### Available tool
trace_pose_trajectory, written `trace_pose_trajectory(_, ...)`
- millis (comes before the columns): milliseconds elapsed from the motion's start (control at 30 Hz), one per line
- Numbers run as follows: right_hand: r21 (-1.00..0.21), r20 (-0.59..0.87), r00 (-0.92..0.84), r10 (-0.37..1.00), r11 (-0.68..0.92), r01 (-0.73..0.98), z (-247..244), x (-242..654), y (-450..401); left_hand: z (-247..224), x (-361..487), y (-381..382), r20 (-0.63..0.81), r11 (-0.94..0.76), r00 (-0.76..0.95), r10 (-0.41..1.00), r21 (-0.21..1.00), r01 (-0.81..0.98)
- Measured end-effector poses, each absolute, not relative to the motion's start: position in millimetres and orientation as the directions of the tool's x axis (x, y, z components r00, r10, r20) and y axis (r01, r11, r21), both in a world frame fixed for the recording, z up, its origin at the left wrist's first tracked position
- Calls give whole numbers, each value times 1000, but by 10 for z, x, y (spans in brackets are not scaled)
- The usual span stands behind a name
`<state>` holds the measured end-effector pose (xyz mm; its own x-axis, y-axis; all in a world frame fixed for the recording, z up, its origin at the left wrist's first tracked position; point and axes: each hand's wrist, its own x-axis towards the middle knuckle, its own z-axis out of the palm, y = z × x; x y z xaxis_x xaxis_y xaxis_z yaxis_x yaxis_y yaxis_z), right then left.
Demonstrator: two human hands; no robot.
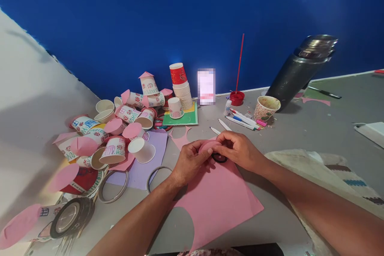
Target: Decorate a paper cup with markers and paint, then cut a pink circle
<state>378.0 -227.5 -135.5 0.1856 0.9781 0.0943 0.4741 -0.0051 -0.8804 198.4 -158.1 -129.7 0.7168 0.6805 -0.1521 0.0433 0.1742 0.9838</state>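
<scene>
My left hand (pixel 192 160) and my right hand (pixel 240 150) meet at the middle of the desk, fingers closed on a small rounded piece of pink paper (pixel 207 144). Both thumbs press on its near side. Just below the fingers, a dark ring-shaped thing (pixel 220 158) lies on a large sheet of pink paper (pixel 219 204); the fingers partly cover it, and I cannot tell its kind. Curved pieces are cut out of the sheet's left edge. A pink paper scrap (pixel 181 139) with curved cut edges lies just beyond my left hand.
Many decorated paper cups (pixel 113 150) with pink paper tops crowd the left, beside purple paper (pixel 157 144). Stacked cups (pixel 183 94) stand on a green booklet (pixel 183 118). Markers (pixel 240 122), a used cup (pixel 266 108), a dark flask (pixel 295 76) and a cloth (pixel 303 172) lie right.
</scene>
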Motion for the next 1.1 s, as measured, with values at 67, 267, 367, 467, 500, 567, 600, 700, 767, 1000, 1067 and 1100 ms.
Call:
trace_pose_trajectory(67,-899,37,200,979,-55,434,-1349,3769,-2276,-1300,1988,-1581,-160,175,697,699,983,50)
trace_pose_trajectory(267,-902,-3,227,974,-101,419,-1342,3739,-2272,-1302,2007,-1585,-196,215,686,701,975,59)
trace_pose_trajectory(367,-899,-13,247,969,-120,422,-1319,3724,-2271,-1304,2017,-1589,-201,232,689,697,972,49)
trace_pose_trajectory(467,-904,-28,258,966,-135,407,-1304,3713,-2272,-1301,2020,-1598,-210,254,692,691,966,40)
trace_pose_trajectory(500,-906,-37,258,965,-141,399,-1302,3711,-2274,-1300,2020,-1601,-217,260,691,689,965,43)
trace_pose_trajectory(567,-908,-54,257,965,-154,389,-1302,3707,-2280,-1299,2016,-1607,-230,267,687,689,962,54)
trace_pose_trajectory(600,-909,-61,257,965,-160,384,-1303,3705,-2284,-1301,2014,-1609,-236,269,683,691,961,60)
trace_pose_trajectory(700,-913,-81,255,964,-175,369,-1312,3701,-2293,-1314,2005,-1610,-249,269,676,694,960,77)
trace_pose_trajectory(767,-913,-89,251,964,-179,366,-1325,3702,-2292,-1328,2001,-1608,-252,268,674,695,960,82)
trace_pose_trajectory(1000,-915,-65,237,969,-152,374,-1416,3723,-2266,-1339,2014,-1612,-279,299,647,709,951,83)
trace_pose_trajectory(1067,-927,-44,243,969,-131,353,-1432,3727,-2264,-1332,2018,-1619,-287,300,630,722,950,90)
trace_pose_trajectory(1100,-933,-41,238,970,-122,339,-1435,3729,-2264,-1332,2019,-1622,-288,294,620,730,951,95)
